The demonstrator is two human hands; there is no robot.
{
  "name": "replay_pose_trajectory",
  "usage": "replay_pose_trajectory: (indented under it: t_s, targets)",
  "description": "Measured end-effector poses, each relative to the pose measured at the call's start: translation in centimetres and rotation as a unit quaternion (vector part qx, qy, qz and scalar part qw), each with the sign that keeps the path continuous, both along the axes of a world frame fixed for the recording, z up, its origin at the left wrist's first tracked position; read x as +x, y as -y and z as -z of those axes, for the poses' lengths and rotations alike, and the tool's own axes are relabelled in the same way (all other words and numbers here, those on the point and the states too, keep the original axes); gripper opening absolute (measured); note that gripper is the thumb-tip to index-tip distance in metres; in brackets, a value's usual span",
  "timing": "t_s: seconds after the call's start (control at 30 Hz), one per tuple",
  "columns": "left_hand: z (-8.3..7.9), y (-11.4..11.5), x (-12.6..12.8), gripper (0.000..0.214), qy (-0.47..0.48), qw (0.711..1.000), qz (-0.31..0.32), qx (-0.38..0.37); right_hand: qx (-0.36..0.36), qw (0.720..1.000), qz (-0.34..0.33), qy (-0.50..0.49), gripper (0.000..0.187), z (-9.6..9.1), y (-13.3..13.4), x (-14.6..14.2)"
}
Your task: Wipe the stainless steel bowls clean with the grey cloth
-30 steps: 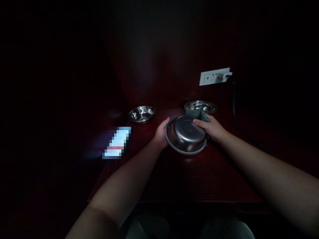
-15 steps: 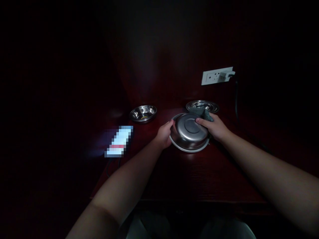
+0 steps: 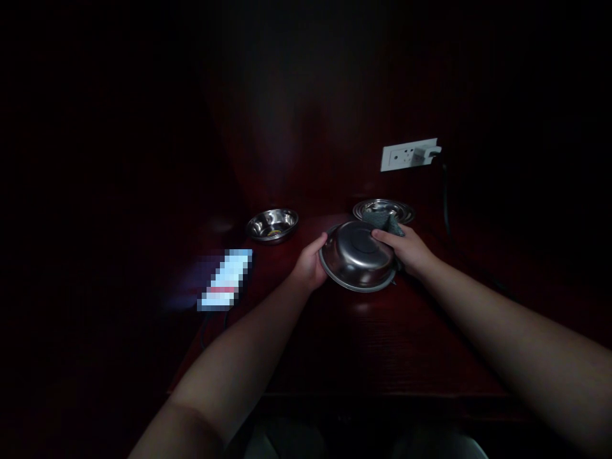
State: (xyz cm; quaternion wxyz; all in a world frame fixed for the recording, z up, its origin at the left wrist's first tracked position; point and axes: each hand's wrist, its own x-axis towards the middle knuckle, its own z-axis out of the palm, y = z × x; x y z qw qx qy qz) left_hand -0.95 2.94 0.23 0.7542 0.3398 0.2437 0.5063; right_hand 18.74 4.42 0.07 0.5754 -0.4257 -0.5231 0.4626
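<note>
An upturned steel bowl (image 3: 357, 255) is held above the dark red table (image 3: 382, 338), its bottom facing me. My left hand (image 3: 312, 262) grips its left rim, fingers curled round the edge. My right hand (image 3: 406, 250) is closed on a grey cloth (image 3: 384, 222) and presses it against the bowl's upper right side. The cloth sticks out behind my fingers.
A second steel bowl (image 3: 272, 224) stands upright at the back left. A third bowl (image 3: 383, 209) sits at the back, behind the cloth. A lit phone (image 3: 225, 279) lies at the left. A white wall socket (image 3: 409, 155) with a plug and black cable is behind.
The bowl tilted flatter half a second ago, then back toward me; the right hand with the cloth shifted slightly over its bottom. Both hands kept their hold.
</note>
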Motion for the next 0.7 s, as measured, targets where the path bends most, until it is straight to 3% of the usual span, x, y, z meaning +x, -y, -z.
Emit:
replay_pose_trajectory:
  t_s: [0.17, 0.7]
  targets:
    - [0.46, -0.04, 0.25, 0.036, -0.002, 0.998, -0.024, 0.051, -0.005, 0.999, 0.030, 0.009, 0.035, 0.32, -0.38, 0.21]
    - [0.52, 0.04, 0.71, 0.042, -0.045, 0.998, -0.035, 0.023, 0.039, 0.998, -0.010, 0.053, 0.035, 0.03, 0.02, 0.31]
